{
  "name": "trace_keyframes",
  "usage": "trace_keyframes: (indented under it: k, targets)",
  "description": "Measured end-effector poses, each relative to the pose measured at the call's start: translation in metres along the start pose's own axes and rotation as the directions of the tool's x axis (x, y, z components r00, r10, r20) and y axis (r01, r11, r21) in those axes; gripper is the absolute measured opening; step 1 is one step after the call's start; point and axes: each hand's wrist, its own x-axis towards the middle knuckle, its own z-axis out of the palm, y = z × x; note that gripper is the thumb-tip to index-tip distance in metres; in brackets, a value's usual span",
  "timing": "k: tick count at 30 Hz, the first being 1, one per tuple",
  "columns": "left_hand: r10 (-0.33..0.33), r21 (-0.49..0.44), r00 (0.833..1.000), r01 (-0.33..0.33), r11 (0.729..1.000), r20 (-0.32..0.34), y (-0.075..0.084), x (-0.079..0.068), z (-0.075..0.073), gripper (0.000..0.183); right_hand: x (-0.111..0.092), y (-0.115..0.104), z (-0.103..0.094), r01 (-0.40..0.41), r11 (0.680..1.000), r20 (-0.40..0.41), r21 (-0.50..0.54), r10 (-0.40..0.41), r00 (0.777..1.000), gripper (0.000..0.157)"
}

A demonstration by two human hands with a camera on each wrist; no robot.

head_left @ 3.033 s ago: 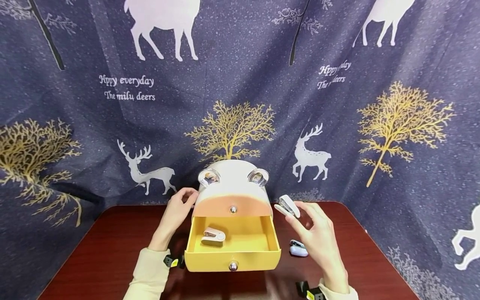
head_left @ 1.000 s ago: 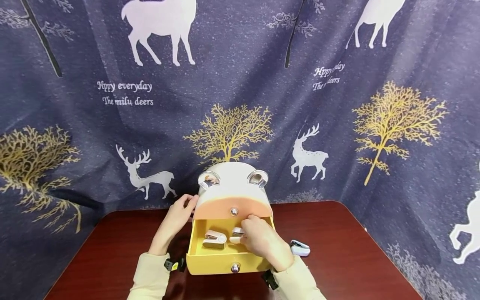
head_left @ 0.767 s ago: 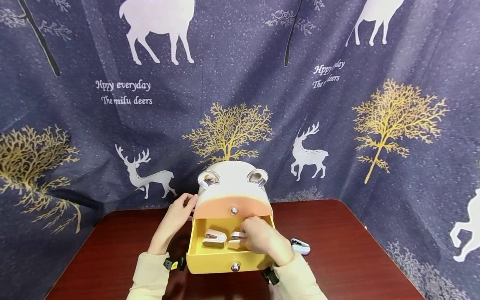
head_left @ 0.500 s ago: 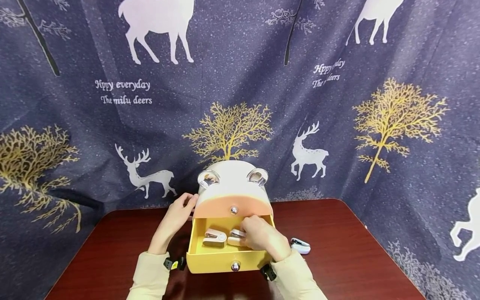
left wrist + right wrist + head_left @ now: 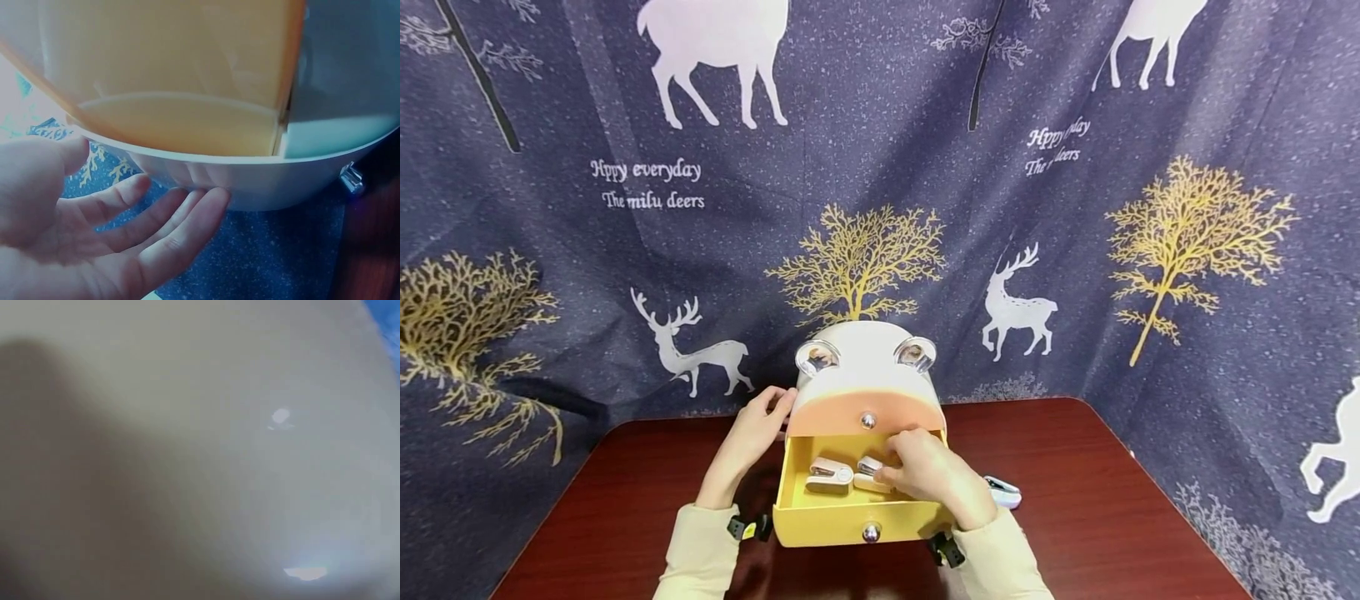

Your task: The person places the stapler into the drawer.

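A white stapler (image 5: 869, 473) lies in the pulled-out yellow drawer (image 5: 820, 525), beside a pinkish-white stapler (image 5: 830, 475). My right hand (image 5: 928, 467) is inside the drawer at the white stapler's right end, thumb and forefinger spread apart, the thumb overlapping that end. The drawer belongs to a white desktop organizer (image 5: 867, 358) with an orange upper front. My left hand (image 5: 758, 427) touches the organizer's left side with relaxed fingers. In the left wrist view its fingertips (image 5: 215, 200) meet the white wall. The right wrist view holds only a blurred pale surface.
A light blue stapler (image 5: 1006, 493) lies on the dark red table (image 5: 1060, 467) to the right, partly behind my right forearm. Silver knobs stick out from the upper front and the drawer. A blue deer-print cloth (image 5: 880, 167) hangs right behind the table.
My right hand has carried the white stapler from beside the organizer into the drawer. Its fingers have now spread and let go of it. My left hand stays in place.
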Motion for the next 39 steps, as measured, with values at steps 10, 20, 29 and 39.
trace_keyframes:
  k: [10,20,29,39]
  targets:
    - [-0.009,-0.01,1.0,0.009,1.0,0.016,0.0,0.002,0.001,0.045,-0.035,0.018,-0.028,0.051,0.981,-0.193,0.188,-0.015,0.981,0.007]
    - [0.005,-0.01,0.999,-0.004,1.0,0.037,-0.001,0.002,-0.001,0.047,-0.078,0.066,-0.037,-0.138,0.956,-0.281,0.258,0.211,0.936,0.012]
    - [-0.003,-0.025,1.0,0.004,1.0,0.026,-0.004,0.002,-0.003,0.047,-0.103,0.114,-0.026,-0.323,0.901,-0.209,0.29,0.389,0.897,0.022]
    - [-0.011,-0.025,0.999,0.012,1.0,0.031,-0.002,0.002,-0.002,0.045,-0.117,0.149,0.001,-0.418,0.831,-0.102,0.366,0.483,0.87,0.029]
